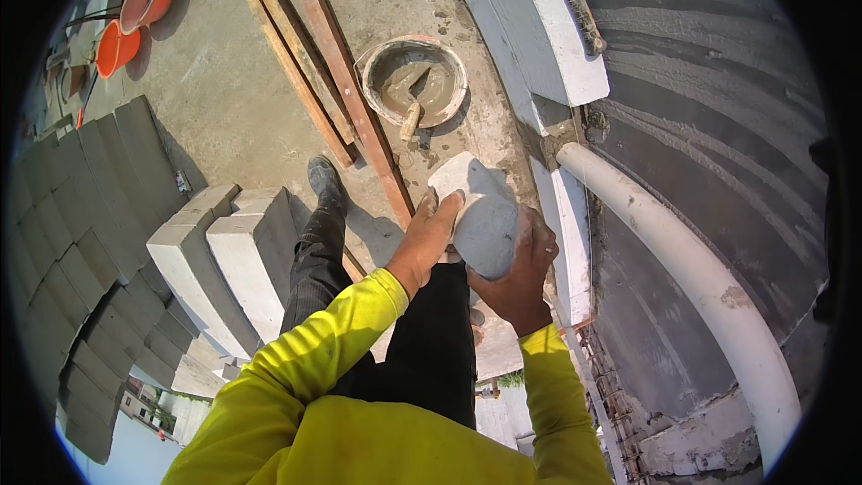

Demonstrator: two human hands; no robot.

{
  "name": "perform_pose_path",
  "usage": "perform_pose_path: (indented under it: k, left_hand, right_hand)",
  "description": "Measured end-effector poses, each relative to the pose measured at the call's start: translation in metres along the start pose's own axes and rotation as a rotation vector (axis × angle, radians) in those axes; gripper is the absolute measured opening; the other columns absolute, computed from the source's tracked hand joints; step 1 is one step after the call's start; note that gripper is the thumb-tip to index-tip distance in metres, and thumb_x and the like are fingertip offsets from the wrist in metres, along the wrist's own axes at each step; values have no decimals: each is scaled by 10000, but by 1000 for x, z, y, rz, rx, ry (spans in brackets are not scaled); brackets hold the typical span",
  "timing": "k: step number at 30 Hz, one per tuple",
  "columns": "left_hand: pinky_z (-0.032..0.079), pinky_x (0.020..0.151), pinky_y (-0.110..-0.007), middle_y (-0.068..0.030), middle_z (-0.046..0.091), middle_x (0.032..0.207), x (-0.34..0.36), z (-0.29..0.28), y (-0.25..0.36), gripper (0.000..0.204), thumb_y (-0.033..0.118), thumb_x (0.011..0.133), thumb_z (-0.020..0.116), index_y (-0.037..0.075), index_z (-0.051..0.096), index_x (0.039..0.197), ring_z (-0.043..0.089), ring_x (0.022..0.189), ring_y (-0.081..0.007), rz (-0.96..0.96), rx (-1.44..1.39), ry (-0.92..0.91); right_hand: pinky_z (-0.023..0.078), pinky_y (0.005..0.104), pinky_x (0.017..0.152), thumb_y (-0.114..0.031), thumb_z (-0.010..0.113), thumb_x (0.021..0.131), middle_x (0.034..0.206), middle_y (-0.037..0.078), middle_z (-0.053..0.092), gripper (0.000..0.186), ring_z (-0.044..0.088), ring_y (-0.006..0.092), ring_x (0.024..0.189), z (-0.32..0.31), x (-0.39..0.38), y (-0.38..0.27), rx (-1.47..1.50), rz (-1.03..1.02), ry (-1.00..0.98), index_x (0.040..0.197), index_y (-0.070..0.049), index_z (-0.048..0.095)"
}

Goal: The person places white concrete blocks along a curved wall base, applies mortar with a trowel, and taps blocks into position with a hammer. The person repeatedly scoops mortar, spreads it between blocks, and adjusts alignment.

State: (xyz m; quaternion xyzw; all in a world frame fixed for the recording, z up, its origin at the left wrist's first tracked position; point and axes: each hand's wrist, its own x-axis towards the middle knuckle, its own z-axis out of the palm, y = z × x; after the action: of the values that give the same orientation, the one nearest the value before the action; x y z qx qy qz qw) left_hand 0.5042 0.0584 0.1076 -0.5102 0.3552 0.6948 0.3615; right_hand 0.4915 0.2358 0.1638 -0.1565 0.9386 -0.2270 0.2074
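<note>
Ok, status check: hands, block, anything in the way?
Left hand and right hand gripping pale block, one each side. Bucket ahead, apart from block; trowel in it, handle over rim. Wooden planks left of bucket.

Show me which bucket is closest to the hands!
The crusty bucket with a trowel in grey mortar; the orange buckets sit farther away, upper left.

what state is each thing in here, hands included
left hand: closed on the block's left side
right hand: closed on the block's right side
block: held, partly shaded
bucket: upright, part-filled with wet grey mix
trowel: blade in the mix, handle over the rim
wooden beams: lying on the ground
pipe: white, marked with grey patches
</note>
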Motion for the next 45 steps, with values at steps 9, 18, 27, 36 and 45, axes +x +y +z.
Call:
perform_pose_path:
  k: [9, 18, 27, 36, 45]
  left_hand:
    - [546, 875, -386, -153, 562, 1331, -9, -86, -18, 708, 291, 1003, 561, 4, 262, 1576, 623, 1099, -252, 109, -89, 264]
    - [535, 812, -347, -112, 602, 1211, -41, -170, -82, 713, 236, 947, 602, -20, 320, 1551, 625, 1002, -202, 144, -16, 529]
    - [539, 812, -331, -85, 556, 1248, -53, -182, -127, 705, 206, 938, 612, 7, 333, 1554, 623, 1011, -183, 164, -33, 563]
    - [534, 823, -328, -142, 540, 1344, -46, -172, -143, 689, 213, 978, 569, 8, 289, 1573, 624, 1023, -199, 180, 32, 582]
    - [543, 874, -361, -254, 500, 1410, -36, -154, -143, 780, 232, 915, 614, -40, 267, 1559, 610, 1148, -294, 150, 42, 601]
  right_hand:
    - [282, 509, 1173, -183, 846, 604, 1513, 274, 366, 1124, 373, 436, 1389, -153, 14, 0, -75, 118, 314, 1546, 29, 269]
    - [281, 506, 1183, -201, 842, 616, 1487, 262, 407, 1080, 373, 426, 1391, -176, 86, 37, -288, 219, 297, 1541, -18, 316]
    - [318, 528, 1158, -224, 863, 605, 1452, 291, 414, 1110, 403, 449, 1371, -143, 128, 100, -326, 318, 179, 1543, -31, 303]
    - [329, 469, 1178, -216, 891, 619, 1466, 282, 394, 1136, 393, 444, 1389, -101, 147, 153, -255, 360, 81, 1545, -5, 269]
    - [330, 444, 1179, -229, 908, 629, 1458, 299, 396, 1146, 392, 442, 1389, -56, 164, 191, -243, 290, 15, 1536, 36, 261]
